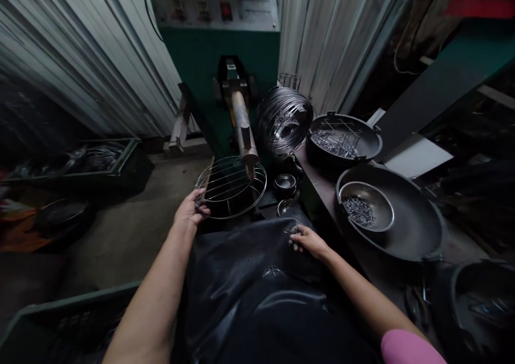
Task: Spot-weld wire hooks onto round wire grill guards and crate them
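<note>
My left hand [193, 208] grips the left edge of a round wire rack [231, 195], fingers closed round its rim. The far right part of the rack lies under the tip of a metal arm [244, 128] that juts from a green machine [189, 58]. Over the black apron [241, 251] on my lap, my right hand [301, 239] is closed in a pinch on a small wire piece [287, 231]. A few curved wire pieces [272, 270] lie on the apron, left of and below that hand.
A wire coil [285, 119] hangs beside the machine. At right, a black pan [344, 138] holds wire parts; a larger pan [418, 219] bears a bowl of short pieces [359, 211]. Green crates [131, 157] stand at left. Small bowls [285, 182] sit beyond my right hand.
</note>
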Demonstrator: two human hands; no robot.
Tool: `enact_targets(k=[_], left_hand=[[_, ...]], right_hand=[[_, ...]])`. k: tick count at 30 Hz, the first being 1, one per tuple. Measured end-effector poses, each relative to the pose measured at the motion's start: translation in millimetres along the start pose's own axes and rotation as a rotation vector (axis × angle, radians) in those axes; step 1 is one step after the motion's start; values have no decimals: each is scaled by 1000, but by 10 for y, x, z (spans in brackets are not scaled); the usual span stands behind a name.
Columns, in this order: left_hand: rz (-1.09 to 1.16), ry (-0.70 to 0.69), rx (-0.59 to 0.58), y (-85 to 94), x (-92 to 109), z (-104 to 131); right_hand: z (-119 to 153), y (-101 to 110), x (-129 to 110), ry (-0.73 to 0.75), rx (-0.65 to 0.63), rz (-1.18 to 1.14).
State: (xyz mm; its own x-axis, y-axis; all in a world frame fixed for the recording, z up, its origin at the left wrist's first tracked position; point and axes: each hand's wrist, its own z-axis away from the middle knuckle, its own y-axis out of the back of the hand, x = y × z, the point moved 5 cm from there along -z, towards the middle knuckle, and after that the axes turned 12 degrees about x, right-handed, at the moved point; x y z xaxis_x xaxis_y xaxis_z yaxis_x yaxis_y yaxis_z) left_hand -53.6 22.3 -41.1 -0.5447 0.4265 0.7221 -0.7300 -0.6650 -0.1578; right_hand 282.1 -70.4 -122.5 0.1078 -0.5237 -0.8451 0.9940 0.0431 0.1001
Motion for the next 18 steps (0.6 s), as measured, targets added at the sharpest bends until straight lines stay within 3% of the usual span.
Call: enact_targets(k=[4, 11, 14, 18], left_hand=[[33, -96, 39, 17, 59, 74], [66, -165, 56, -45, 4, 157], [81, -187, 46, -86, -16, 176], [97, -258, 38, -109, 36, 210]], right_hand=[[79, -16, -160, 48, 9, -106], [95, -379, -1067, 463, 35, -447], [9, -649, -1296, 558, -2, -410], [-70, -861, -1404, 600, -20, -279]])
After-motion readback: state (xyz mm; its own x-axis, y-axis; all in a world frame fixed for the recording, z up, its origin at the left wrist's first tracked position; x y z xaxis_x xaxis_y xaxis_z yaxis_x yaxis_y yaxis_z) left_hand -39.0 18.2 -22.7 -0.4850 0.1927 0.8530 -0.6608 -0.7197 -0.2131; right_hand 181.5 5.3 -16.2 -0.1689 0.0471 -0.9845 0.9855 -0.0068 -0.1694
